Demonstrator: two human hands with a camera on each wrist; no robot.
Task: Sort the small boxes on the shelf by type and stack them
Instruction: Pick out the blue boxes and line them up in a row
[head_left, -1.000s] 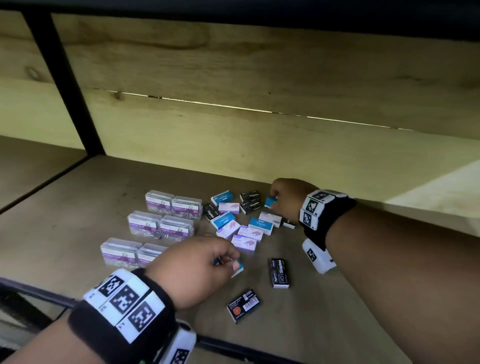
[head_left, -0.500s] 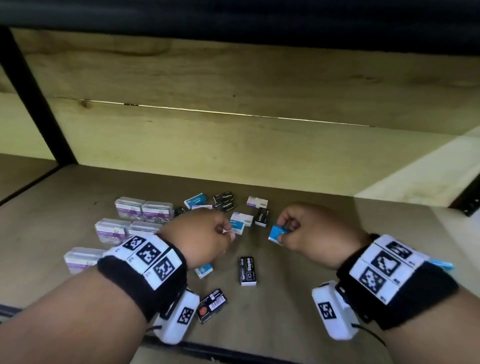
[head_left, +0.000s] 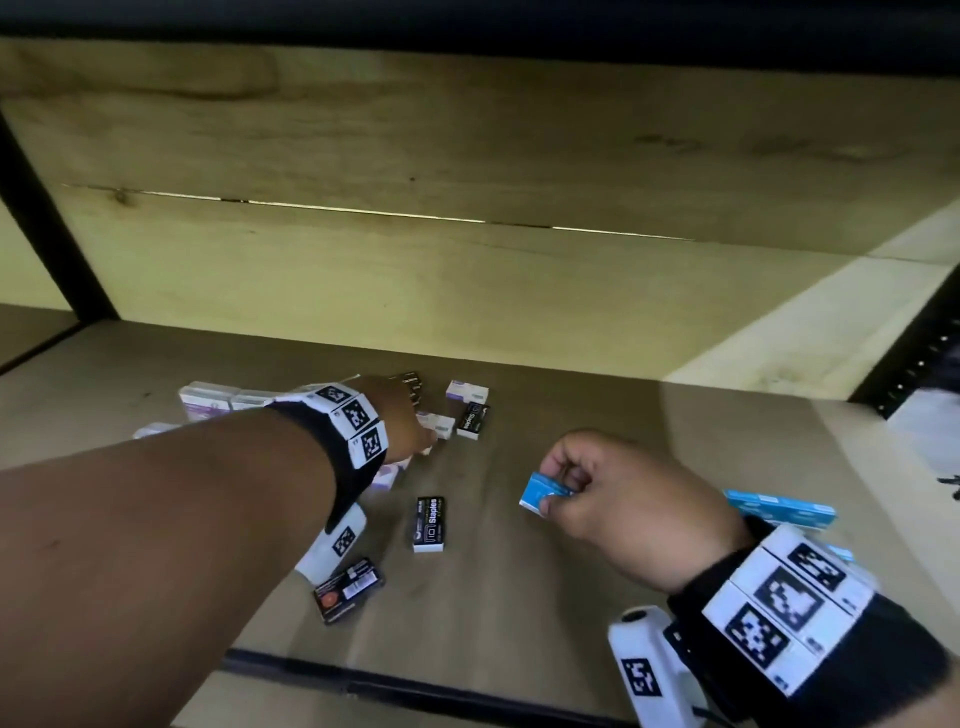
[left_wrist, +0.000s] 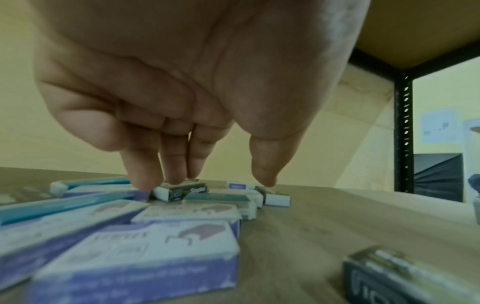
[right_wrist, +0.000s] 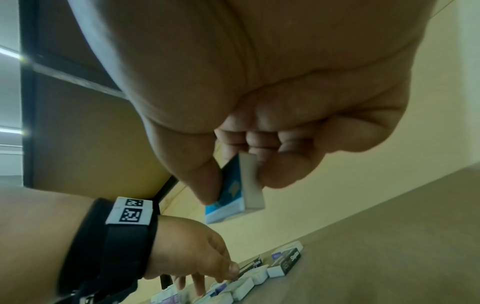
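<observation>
- A blue box (head_left: 540, 493) is pinched between thumb and curled fingers of the right hand (head_left: 623, 514), held clear above the shelf (head_left: 571, 597).
- The left hand (left_wrist: 182, 92) is extended over the cluster of small boxes; its fingers (left_wrist: 145, 170) are straight and pointed down, the tips touching or nearly touching a black staples box (left_wrist: 182, 190). Nothing is seen enclosed in that hand.
- Purple-and-white boxes (left_wrist: 145, 253) lie just below the left wrist; teal boxes (left_wrist: 52, 205) lie beside them.
- In the head view, the left fingertips and most of the cluster are hidden behind the left forearm; only the left wrist view shows the contact area, and it is blurred, so contact is probably light.
- Behind the right wrist, a blue stack (head_left: 779, 512) is partly cut off by the wristband.
- Between the two hands, a black box labelled Staples (head_left: 429, 524) lies flat; another black box (head_left: 348, 590) lies nearer the shelf edge.
</observation>
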